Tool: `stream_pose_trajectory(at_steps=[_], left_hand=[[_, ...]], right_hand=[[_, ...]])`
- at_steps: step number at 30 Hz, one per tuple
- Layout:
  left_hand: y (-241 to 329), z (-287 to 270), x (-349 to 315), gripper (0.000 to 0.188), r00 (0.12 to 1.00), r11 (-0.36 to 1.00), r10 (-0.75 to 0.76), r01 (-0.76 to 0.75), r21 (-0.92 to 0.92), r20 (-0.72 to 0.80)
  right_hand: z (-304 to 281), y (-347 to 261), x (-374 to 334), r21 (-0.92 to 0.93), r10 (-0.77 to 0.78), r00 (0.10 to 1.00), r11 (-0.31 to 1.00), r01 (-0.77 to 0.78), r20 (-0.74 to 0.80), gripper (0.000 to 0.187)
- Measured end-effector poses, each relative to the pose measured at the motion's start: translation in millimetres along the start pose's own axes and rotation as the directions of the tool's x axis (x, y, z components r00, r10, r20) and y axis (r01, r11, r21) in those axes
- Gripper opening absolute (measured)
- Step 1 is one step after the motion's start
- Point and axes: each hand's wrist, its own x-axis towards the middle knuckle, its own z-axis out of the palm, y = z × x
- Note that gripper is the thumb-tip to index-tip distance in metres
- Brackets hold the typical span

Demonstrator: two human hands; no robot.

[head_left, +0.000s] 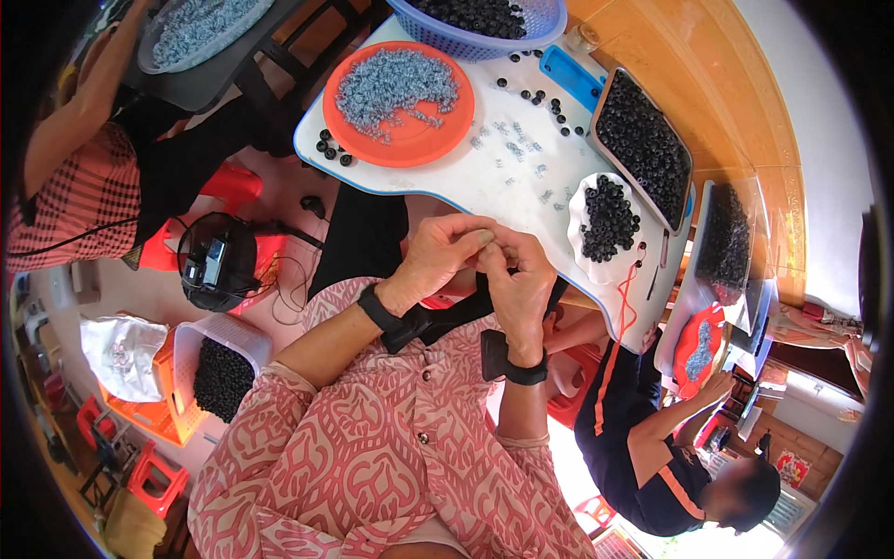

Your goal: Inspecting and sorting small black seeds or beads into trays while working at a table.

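My left hand and my right hand meet in front of my chest, just off the near edge of the white table. Thumbs and fingers of both are pinched together, and whatever sits between them is hidden or too small to make out. Beyond the left hand, an orange-red plate carries a heap of small bluish-grey translucent pieces. More such pieces lie loose at the table's middle. To the right of my hands, a white scalloped dish holds small black round parts.
A bluish basket and a rectangular tray hold black parts. A blue tray and a red ribbon lie on the table. Co-workers sit at left and right. On the floor stands a white bin.
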Motion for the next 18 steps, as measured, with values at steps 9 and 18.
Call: stream_pose_trajectory(at_steps=[9,18], left_hand=[[2,-7,2,0.022,1.000,0.994,0.026,-0.025,-0.110,0.008],[61,2,41,0.022,0.986,0.985,0.094,-0.113,-0.132,-0.138]], right_hand=[[-1,12,-5,0.110,0.016,0.995,0.994,-0.005,-0.101,0.015],[-1,28,18,-0.227,-0.199,0.971,0.960,0.166,-0.130,0.013]])
